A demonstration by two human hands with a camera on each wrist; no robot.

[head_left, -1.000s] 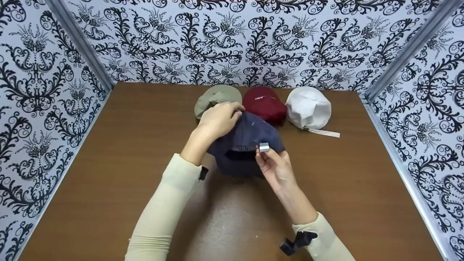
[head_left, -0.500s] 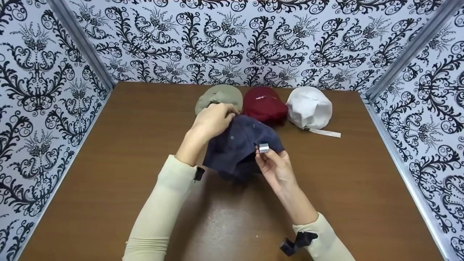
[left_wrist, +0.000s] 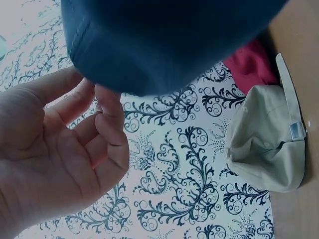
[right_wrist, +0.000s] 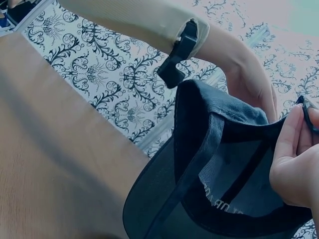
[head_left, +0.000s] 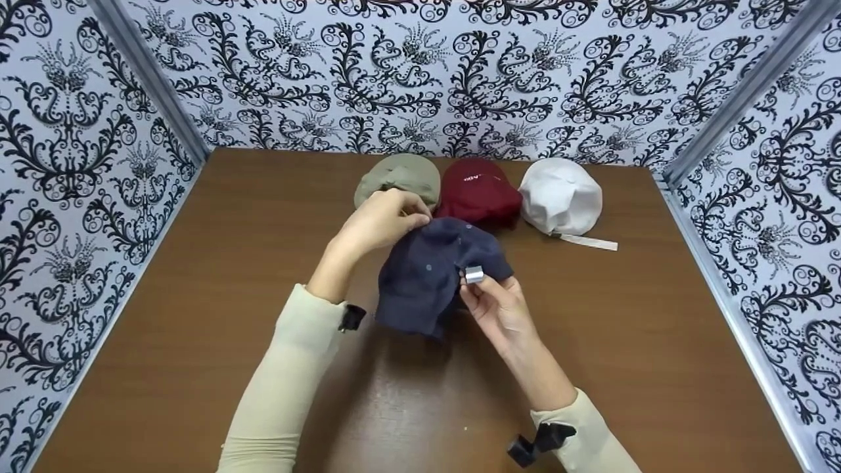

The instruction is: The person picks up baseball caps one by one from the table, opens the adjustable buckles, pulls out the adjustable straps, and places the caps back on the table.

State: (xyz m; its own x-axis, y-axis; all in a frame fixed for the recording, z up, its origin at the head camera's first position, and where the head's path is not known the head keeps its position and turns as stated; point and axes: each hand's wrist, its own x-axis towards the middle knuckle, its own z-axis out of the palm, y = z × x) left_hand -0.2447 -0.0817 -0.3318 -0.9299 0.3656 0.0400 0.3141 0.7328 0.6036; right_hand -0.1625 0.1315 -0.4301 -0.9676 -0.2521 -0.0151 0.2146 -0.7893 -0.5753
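Note:
A navy cap (head_left: pixel 420 279) is held up above the table between both hands. My left hand (head_left: pixel 378 223) pinches the cap's far edge with thumb and fingertips. In the left wrist view, the left hand (left_wrist: pixel 70 144) has its fingertips at the edge of the blurred cap (left_wrist: pixel 164 50). My right hand (head_left: pixel 502 309) pinches the cap's near right side, beside a silver buckle (head_left: pixel 474 274). In the right wrist view, the cap's inside (right_wrist: pixel 239 169) with pale lettering and its brim (right_wrist: pixel 149 199) show, and the right hand (right_wrist: pixel 299 174) grips its edge.
Along the back of the brown table (head_left: pixel 217 276) sit an olive cap (head_left: pixel 404 172), a dark red cap (head_left: pixel 478 190) and a white cap (head_left: pixel 560 194) with a loose strap (head_left: pixel 591 242). Patterned walls (head_left: pixel 394 79) stand behind and at both sides.
The navy cap has turned, so its back opening no longer shows in the head view and its side panels do. My left hand has shifted slightly left and down; the right barely moved.

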